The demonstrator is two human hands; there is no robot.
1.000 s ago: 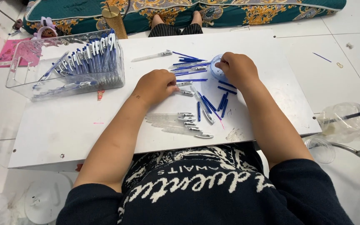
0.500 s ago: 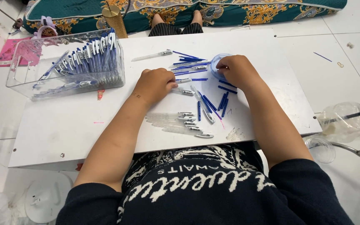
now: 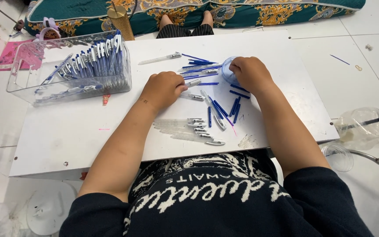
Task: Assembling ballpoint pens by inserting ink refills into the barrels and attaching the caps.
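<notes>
Head view: my left hand (image 3: 163, 90) closes on a clear pen barrel (image 3: 192, 83); right hand (image 3: 250, 73) curls over a small blue cup (image 3: 227, 71) on the bench (image 3: 66, 131); its grip I cannot tell.

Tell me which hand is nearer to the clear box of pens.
Left. The left hand rests on the board just right of the clear box of pens; the right hand lies farther right, on the small clear dish.

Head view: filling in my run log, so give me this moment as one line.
left hand: on clear pen barrel | right hand: at small clear cup | blue refills: loose on white board
</notes>
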